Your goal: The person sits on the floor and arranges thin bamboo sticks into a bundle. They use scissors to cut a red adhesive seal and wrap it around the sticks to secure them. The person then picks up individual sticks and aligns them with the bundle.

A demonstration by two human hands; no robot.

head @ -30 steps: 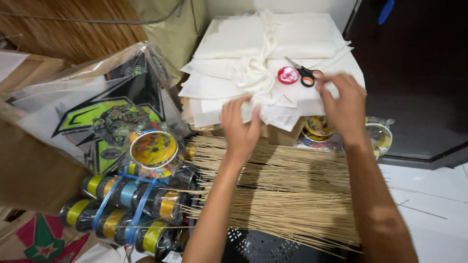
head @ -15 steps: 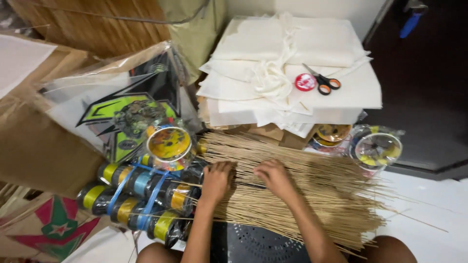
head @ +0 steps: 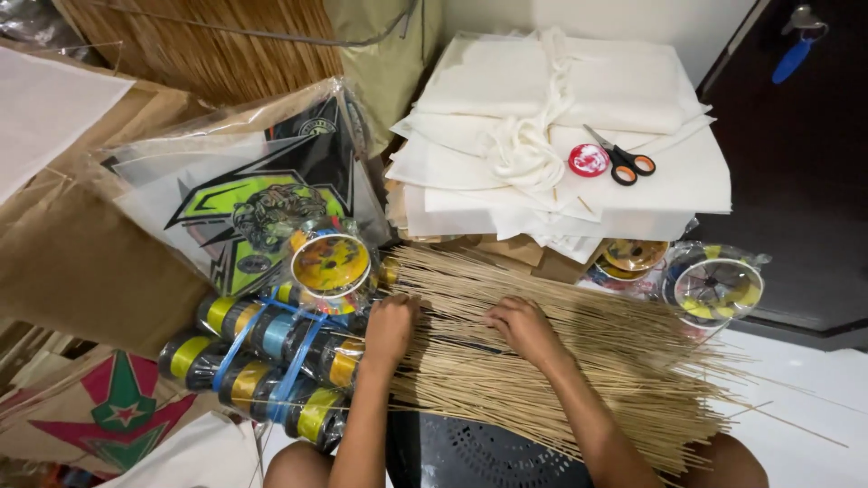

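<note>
A wide heap of thin bamboo sticks (head: 579,361) lies across a black perforated stool (head: 470,456) in front of me. My left hand (head: 391,330) rests on the left end of the heap, fingers curled into the sticks. My right hand (head: 523,327) lies palm down on the heap's middle, fingers bent among the sticks. Whether either hand pinches a single stick is hidden by the fingers.
Behind the sticks is a stack of white paper sheets (head: 633,194) with scissors (head: 619,161) and a red round lid (head: 589,160) on top. Bundled string spools (head: 262,357) and wrapped printed kites (head: 244,203) lie at left. More spools (head: 714,287) sit at right.
Both hands came down from the edge of the white paper stack onto the stick heap, then shifted slightly apart on it. The camera view tilted lower.
</note>
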